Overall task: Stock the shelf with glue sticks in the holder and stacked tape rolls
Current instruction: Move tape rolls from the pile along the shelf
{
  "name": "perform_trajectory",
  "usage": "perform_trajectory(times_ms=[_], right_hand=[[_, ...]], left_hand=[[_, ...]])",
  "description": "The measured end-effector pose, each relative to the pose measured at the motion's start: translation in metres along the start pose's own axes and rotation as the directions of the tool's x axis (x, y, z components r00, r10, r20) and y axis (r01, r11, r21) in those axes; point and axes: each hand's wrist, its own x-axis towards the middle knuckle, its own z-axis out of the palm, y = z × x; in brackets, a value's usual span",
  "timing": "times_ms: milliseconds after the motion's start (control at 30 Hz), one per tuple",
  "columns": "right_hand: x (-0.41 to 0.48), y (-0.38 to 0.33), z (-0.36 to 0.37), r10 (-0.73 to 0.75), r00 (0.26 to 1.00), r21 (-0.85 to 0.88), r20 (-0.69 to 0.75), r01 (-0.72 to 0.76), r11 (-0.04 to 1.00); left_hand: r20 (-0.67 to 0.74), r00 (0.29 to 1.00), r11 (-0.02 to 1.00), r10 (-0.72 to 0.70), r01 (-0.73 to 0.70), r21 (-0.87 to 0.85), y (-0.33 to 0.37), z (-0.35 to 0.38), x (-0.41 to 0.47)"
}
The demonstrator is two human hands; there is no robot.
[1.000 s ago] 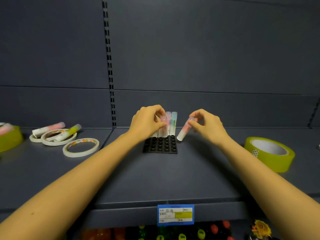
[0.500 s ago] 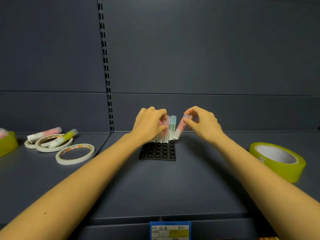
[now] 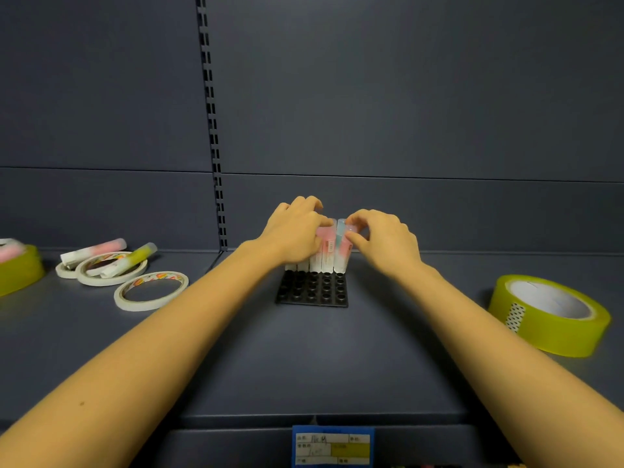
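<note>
Head view: at far left two loose glue sticks (image 3: 111, 256) lie across the thin tape rolls (image 3: 150, 292), not yet stocked. Toward the middle, the left hand (image 3: 293, 231) curls round the standing sticks (image 3: 326, 251) in the back row of the black holder (image 3: 312, 292). The right hand (image 3: 381, 241) pinches a pink stick (image 3: 344, 255) that was tilted beside the holder a second ago and now stands nearly upright at the row's right end, so seating looks almost done, while the wide yellow roll (image 3: 550, 315) lies well apart, unstacked.
</note>
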Motion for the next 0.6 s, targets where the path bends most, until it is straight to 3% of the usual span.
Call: perform_trajectory(times_ms=[133, 233, 400, 600], right_hand=[[0.001, -0.004, 0.001, -0.024, 0.999, -0.077, -0.030, 0.021, 0.997], [0.002, -0.006, 0.004, -0.070, 0.997, -0.123, 0.029, 0.073, 0.990], [0.009, -0.005, -0.002, -0.062, 0.993, -0.136, 0.105, 0.076, 0.988], [0.015, -0.017, -0.014, -0.007, 0.982, -0.297, 0.189, 0.064, 0.953]], left_hand=[[-0.087, 0.994, 0.996, -0.063, 0.056, -0.073, -0.011, -0.004, -0.012], [-0.172, 0.977, 0.986, -0.126, 0.104, -0.128, -0.026, -0.009, -0.024], [-0.210, 0.950, 0.967, -0.232, 0.202, -0.154, -0.065, -0.023, -0.050], [-0.213, 0.897, 0.916, -0.387, 0.346, -0.205, -0.109, -0.040, -0.093]])
